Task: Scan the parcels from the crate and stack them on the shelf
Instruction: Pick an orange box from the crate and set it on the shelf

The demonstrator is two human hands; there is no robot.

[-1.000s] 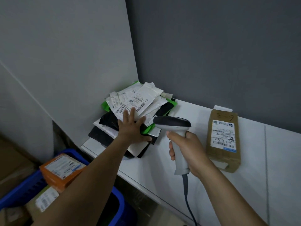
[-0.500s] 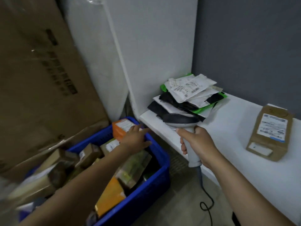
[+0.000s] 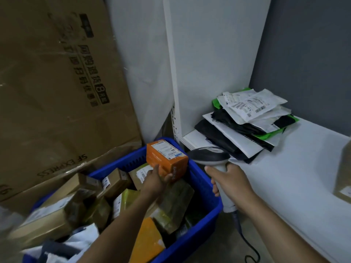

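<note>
left hand [image 3: 154, 179] grips orange box [image 3: 166, 158] (above crate [image 3: 205, 190]); right hand [image 3: 230, 182] clasps scanner [image 3: 210, 155]

1. The left hand [image 3: 155, 179] grips an orange box [image 3: 167, 158] from below, label up, over the blue crate [image 3: 207, 188].
2. The right hand [image 3: 230, 181] grips the handle of a scanner [image 3: 209, 155], whose dark head is just beside the orange box.
3. Mixed parcels [image 3: 174, 202] fill the crate.
4. A pile of mailer bags [image 3: 247, 118] lies in the white shelf's [image 3: 284, 177] corner.

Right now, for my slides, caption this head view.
Left hand grips an orange box over the blue crate; right hand holds the scanner.
</note>
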